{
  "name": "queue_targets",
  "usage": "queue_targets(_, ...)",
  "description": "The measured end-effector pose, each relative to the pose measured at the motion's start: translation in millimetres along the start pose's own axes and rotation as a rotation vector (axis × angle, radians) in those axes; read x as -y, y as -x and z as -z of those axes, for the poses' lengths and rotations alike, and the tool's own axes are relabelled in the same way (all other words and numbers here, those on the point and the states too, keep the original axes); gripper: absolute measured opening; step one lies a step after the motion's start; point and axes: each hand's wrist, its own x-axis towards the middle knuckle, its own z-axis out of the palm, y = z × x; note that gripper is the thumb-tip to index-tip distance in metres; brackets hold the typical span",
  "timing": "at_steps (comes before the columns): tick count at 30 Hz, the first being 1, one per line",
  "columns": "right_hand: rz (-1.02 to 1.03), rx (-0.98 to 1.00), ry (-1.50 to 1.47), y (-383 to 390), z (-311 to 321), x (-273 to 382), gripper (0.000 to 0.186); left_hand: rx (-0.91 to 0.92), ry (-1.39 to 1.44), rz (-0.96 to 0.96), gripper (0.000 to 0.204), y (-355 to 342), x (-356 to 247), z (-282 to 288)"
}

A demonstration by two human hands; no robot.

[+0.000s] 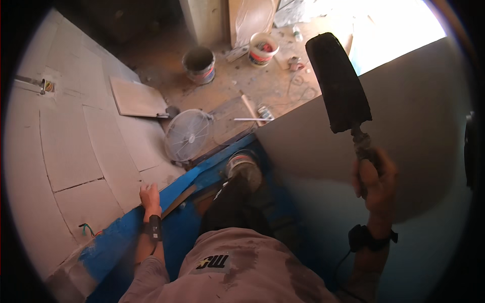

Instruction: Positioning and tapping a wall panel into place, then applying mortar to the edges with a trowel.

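Right grip (376, 182) wraps around the handle of a dark, long-bladed trowel (341, 83), raised with its blade pointing away from the person. Left grip (150, 196), fingers bent, is by the pale jointed wall (70, 151); whether it pinches anything, I cannot tell. Beyond, a white bucket (260, 61) stands on the floor (228, 88).

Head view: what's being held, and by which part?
The right hand grips the dark trowel by its handle; nothing shows held in the left hand.
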Motion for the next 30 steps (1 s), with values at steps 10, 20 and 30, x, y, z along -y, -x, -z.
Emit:
queue_targets(10, 0.052, -0.166, 0.073, 44.1, -81.7, -244.6, 0.039, 0.071, 0.043, -0.267, 0.052, -100.9, 45.0, -141.9)
queue_targets(20, -0.107, -0.361, 0.338, 234.2, -132.4, -335.1, 0.037, 0.573, 0.023, -0.248, 0.050, -213.4, 135.3, -283.6)
queue_targets(30, -0.041, -0.470, -0.129, 156.9, -196.1, -332.2, 0.038, 0.821, 0.033, 0.201, 0.059, -247.6, 132.5, -314.2)
